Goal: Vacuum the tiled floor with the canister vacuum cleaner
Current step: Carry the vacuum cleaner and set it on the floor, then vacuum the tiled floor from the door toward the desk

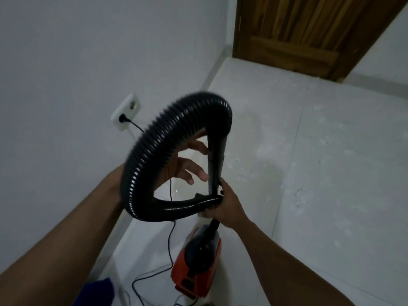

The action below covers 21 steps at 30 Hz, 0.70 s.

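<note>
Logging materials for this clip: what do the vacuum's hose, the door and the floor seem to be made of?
The corrugated hose: black flexible plastic, semi-glossy; light glints off its close ribs and it bends in a loop. The door: brown wood, dull finish; streaky vertical grain shows. The tiled floor: pale tile, likely ceramic, slight sheen; thin joint lines cross it.

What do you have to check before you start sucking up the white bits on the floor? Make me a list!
1. Plug in the wall socket: ok.
2. Hose straightened out: not ok, it curls in a loop.
3. Nozzle tube down on the tiled floor: not ok, the right hand grips it up in the air with the hose.
4. Left hand free to help: ok, open.
5. Vacuum cleaner switched on: cannot tell.
</note>
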Motion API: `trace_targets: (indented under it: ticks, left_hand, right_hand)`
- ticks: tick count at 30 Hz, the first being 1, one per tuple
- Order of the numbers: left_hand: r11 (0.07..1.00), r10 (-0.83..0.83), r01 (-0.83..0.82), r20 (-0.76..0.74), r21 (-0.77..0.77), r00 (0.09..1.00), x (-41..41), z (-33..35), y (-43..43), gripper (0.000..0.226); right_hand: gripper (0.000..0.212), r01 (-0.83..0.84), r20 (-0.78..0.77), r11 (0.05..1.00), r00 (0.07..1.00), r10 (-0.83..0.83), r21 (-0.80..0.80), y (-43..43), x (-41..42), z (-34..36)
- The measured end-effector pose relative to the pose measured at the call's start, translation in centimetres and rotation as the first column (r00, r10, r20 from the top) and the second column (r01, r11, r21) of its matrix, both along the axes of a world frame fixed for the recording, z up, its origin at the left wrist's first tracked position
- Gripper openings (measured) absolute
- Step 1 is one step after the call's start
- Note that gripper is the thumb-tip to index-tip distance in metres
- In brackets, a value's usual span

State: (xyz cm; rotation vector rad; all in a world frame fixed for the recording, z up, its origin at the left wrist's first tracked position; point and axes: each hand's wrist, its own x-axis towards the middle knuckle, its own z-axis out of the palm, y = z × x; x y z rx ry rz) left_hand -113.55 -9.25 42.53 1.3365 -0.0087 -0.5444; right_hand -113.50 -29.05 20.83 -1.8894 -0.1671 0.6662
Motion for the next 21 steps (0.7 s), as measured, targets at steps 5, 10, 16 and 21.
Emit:
trace_targets:
  ticks: [5, 10, 16, 21]
  left_hand:
    - [0.998, -0.008, 0.015, -0.114, 0.064, 0.993, -1.0, 7.2, -0.7, 0.074]
    - [0.922, -0.026, 0.095, -0.187, 0.375, 0.982, -5.1, 12.8, -2.4, 0.064]
    - [0.870, 0.132, -0.014, -0.205, 0.493, 0.970, -13.4, 12.1, -5.0, 0.042]
    - [0.843, 0.185, -0.081, -0.145, 0.532, 0.972, -20.5, 9.9, -6.7, 0.042]
  right_hand:
    - [0.101, -0.014, -0.028, 0.999, 1.000, 0.015, 0.035, 0.5, 0.3, 8.3]
    - [0.054, 0.085, -0.073, 0.995, 0.993, -0.088, -0.042, 0.7, -1.5, 15.6]
    - [0.041, 0.668, -0.828, 0.729, 0.486, -0.280, 0.146, 1.4, -6.3, 19.7]
    - [0.046, 0.600, -0.896, 0.800, 0.344, -0.280, -0.019, 2.5, -10.3, 19.7]
